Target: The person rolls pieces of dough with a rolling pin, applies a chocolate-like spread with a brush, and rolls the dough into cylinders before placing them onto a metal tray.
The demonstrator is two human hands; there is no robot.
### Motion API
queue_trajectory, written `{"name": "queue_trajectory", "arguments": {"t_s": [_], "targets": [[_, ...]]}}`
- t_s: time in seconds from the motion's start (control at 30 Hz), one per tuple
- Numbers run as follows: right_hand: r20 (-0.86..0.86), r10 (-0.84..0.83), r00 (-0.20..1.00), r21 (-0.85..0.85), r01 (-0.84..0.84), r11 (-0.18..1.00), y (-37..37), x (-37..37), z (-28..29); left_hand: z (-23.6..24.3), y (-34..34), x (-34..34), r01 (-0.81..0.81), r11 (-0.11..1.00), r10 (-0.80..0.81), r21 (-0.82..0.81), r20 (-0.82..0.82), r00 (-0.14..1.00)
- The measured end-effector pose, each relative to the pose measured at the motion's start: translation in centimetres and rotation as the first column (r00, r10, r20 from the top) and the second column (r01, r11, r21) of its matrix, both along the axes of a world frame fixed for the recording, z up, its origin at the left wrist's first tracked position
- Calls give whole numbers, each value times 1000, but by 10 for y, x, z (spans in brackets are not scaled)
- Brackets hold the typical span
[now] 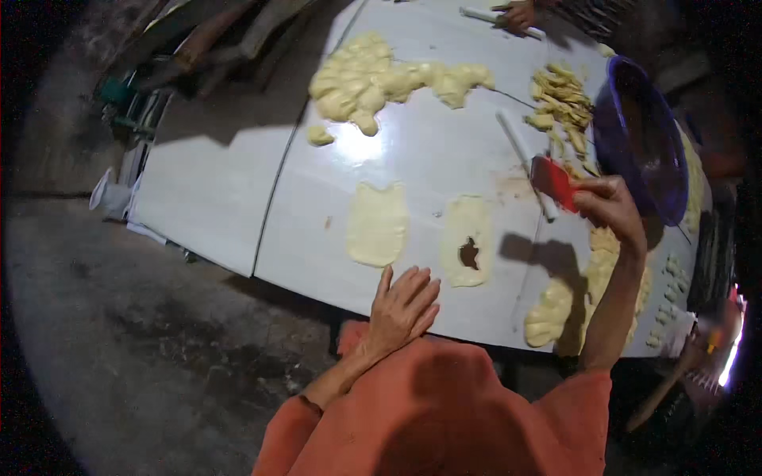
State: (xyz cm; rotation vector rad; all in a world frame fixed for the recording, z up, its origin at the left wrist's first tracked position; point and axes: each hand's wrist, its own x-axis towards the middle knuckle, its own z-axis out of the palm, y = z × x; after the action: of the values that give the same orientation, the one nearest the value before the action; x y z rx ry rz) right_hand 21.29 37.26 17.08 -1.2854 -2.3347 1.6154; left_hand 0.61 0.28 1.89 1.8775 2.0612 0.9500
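Note:
My right hand (609, 208) grips a red scraper (562, 184), raised over the right part of the white table; its blade looks darker at the far end. Fingers stretched, my left hand (406, 305) rests at the near table edge and holds nothing. Just beyond its fingertips lies a flat sheet of pale yellow dough (378, 226). A second, narrower dough sheet (464, 216) sits to its right, with a dark brown patch of filling (470, 254) on its near half. Behind the scraper a whitish rod (514, 139), like a rolling pin, lies slantwise, partly hidden.
Dough lumps (357, 75) spread across the far table (210, 186), and more dough (548, 317) lies near right. Dough strips (562, 95) sit beside a large purple basin (680, 194). Across the table, another person's hand (520, 14) touches a second rod (480, 14).

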Motion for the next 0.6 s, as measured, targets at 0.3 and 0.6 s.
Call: {"name": "queue_trajectory", "arguments": {"t_s": [0.3, 0.6], "targets": [[163, 460, 873, 574, -464, 675, -188, -159, -53, -14, -52, -73, -233, 958, 200, -168, -196, 960], [324, 115, 939, 664, -312, 679, -235, -152, -57, -13, -32, -79, -104, 986, 88, -130, -122, 989]]}}
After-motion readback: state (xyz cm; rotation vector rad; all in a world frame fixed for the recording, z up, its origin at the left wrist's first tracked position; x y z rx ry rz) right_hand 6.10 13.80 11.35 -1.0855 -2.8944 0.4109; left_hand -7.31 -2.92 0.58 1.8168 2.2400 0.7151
